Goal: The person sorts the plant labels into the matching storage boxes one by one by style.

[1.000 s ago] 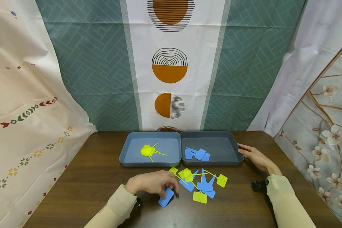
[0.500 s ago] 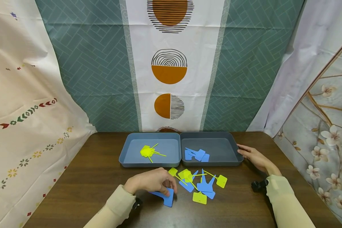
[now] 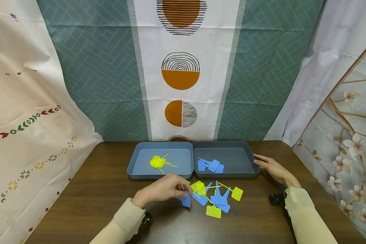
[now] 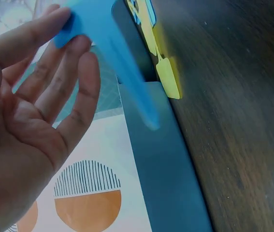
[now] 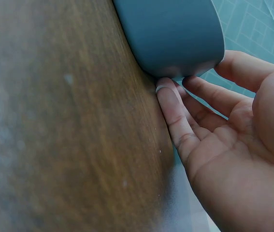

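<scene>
My left hand point(image 3: 161, 190) pinches a blue T-shaped plant label point(image 3: 185, 199) between thumb and fingers, above the table in front of the trays. In the left wrist view the label point(image 4: 95, 21) is lifted, its pointed stem slanting down past the fingers. Just right of this hand lies a loose pile of blue plant labels point(image 3: 219, 199) and yellow plant labels point(image 3: 213, 211). My right hand point(image 3: 276, 171) touches the right end of the dark grey tray point(image 3: 238, 159). In the right wrist view its fingertips rest against the tray's corner point(image 5: 175, 38), thumb at the rim.
Left of the dark tray, side by side with it, stands a blue-grey tray point(image 3: 141, 162) with yellow labels point(image 3: 155, 162) in it. Several blue labels point(image 3: 213, 165) lie in the dark tray. A brown wooden table point(image 3: 94, 189) bears everything; patterned cloths point(image 3: 109, 84) hang behind.
My left hand has turned the blue label, drawn it up off the tabletop and shifted slightly toward the trays. The right hand has stayed at the dark tray's end.
</scene>
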Demonstrator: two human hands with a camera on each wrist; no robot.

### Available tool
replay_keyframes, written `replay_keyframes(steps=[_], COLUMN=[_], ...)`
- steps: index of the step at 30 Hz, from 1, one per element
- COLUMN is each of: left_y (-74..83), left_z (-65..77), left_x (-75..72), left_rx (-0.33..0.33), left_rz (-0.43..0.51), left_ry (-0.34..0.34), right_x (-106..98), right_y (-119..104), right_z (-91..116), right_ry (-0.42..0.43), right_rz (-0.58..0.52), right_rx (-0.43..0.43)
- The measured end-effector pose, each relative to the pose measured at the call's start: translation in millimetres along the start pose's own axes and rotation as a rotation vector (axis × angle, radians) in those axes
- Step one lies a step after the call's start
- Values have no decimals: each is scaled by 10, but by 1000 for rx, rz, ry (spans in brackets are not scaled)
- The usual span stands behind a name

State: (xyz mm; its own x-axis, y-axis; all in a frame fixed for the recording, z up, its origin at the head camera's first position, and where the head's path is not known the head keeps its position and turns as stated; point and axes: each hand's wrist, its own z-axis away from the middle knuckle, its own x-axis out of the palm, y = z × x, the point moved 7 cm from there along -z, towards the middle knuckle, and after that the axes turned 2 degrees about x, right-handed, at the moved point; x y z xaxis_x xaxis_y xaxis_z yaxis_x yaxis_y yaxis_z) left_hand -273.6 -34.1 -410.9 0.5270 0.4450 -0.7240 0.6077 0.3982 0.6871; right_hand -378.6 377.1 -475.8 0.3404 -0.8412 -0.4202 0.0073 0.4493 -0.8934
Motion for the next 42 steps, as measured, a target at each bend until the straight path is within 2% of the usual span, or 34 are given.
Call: replay_keyframes(steps=[4, 10, 13, 24, 32, 38, 42], left_y=[18, 45, 69, 140, 218, 228, 256], left_z=[-15, -41, -55, -165, -351, -504, -603], left_x=[-33, -50, -72, -254, -447, -575, -679], left_rx=[25, 40, 47, 8, 74, 44, 56], left_rz=[15, 52, 40, 29, -67, -89, -102], left_ry=[42, 68, 81, 117, 161, 169, 186], right_x=[0, 3, 12, 13, -4, 2, 6], right_y=[-5, 15, 17, -30, -25, -3, -4], right_z=[-14, -13, -10, -7, -2, 7, 1], right_ry=[-1, 0, -3, -5, -1, 0, -2], right_rz=[9, -6, -18, -10, -25, -1, -22], right_rx=[-4, -6, -9, -10, -11, 2, -5])
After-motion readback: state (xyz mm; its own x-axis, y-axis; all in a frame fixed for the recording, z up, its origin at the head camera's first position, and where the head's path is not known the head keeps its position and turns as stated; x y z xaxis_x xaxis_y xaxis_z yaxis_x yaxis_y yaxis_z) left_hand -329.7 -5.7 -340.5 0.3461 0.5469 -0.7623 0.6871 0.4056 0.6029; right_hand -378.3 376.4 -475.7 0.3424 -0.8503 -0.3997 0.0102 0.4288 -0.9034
